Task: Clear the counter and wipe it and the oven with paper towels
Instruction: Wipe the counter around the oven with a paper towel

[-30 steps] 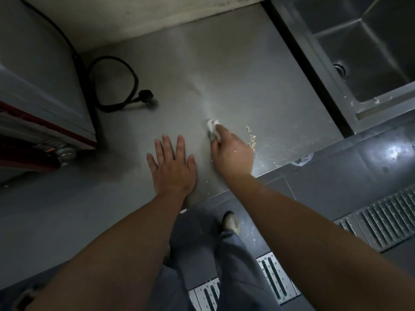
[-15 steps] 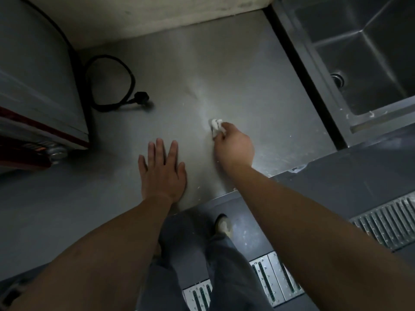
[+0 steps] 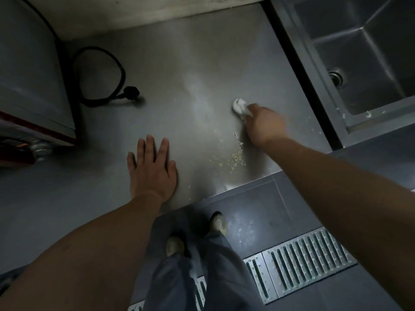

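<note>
Your right hand (image 3: 263, 124) grips a crumpled white paper towel (image 3: 239, 106) and presses it on the steel bench (image 3: 202, 63), on the side nearer the sink (image 3: 359, 63). Your left hand (image 3: 151, 171) lies flat with fingers spread on the bench, farther from the sink and near the front edge. Pale crumbs (image 3: 237, 154) lie scattered between your two hands, and a black cord (image 3: 101, 75) coils well away from the sink beside the oven (image 3: 29, 75).

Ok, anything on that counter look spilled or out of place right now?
Yes. Pale crumbs lie scattered on the counter near its front edge, between the flat left hand and the right hand gripping the wadded paper towel. An unplugged black power cord lies looped beside the oven.
</note>
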Available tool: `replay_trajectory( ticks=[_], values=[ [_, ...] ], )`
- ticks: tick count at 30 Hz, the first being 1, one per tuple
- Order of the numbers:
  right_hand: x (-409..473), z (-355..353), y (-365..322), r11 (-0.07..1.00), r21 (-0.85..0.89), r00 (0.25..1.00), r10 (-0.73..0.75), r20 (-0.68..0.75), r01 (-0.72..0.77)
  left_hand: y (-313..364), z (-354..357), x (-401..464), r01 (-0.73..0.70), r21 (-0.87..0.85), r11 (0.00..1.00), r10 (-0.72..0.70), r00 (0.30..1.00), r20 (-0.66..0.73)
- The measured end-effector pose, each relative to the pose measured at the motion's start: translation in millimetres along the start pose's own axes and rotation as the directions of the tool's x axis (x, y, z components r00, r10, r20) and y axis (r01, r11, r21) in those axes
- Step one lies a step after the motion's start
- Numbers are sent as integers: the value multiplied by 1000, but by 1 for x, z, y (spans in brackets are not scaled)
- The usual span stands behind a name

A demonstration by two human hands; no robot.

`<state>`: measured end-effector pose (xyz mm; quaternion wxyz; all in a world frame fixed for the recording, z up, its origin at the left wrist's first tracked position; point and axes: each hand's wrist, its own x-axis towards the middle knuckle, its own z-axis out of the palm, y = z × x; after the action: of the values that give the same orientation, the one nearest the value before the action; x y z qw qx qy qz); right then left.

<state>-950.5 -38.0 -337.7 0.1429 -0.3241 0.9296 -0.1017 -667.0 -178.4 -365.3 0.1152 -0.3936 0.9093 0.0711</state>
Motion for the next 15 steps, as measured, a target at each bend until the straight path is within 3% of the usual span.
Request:
replay_trajectory(
  ticks=[5, 10, 12, 15],
  values=[
    [-60, 27, -20, 981, -8, 981, -195, 12, 196, -2, 1, 0, -3, -42, 999, 2, 1000, -24],
    [-95, 23, -29, 971, 3, 969, -238, 71, 239, -4, 3, 1, -12, -76, 997, 10, 1000, -30],
    [-91, 14, -29, 979, 51, 977, -203, 70, 200, -5, 4, 1, -23, -84, 996, 20, 999, -33],
    [-74, -9, -23, 989, 147, 996, 26, -89, -12, -6, 4, 1, -38, -99, 994, 34, 999, -42]
  ],
)
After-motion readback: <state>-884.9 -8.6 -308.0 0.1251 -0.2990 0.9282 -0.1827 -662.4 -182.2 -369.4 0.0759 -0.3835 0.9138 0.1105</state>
